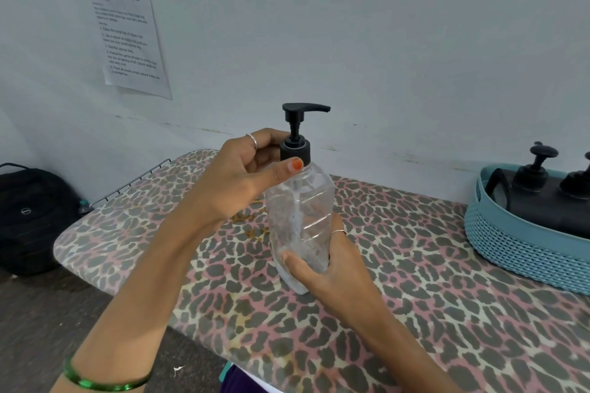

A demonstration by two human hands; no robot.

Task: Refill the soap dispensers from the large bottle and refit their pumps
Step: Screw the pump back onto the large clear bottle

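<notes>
A clear plastic soap dispenser is held slightly tilted above the leopard-print board. Its black pump sits in the neck, nozzle pointing right. My left hand pinches the pump's black collar between thumb and fingers. My right hand grips the lower part of the dispenser from the right and below. The bottle looks nearly empty, with only a film inside.
A teal woven basket at the right edge holds dark dispensers with black pumps. A black bag lies on the floor at left, near a wire rack. A printed sheet hangs on the wall.
</notes>
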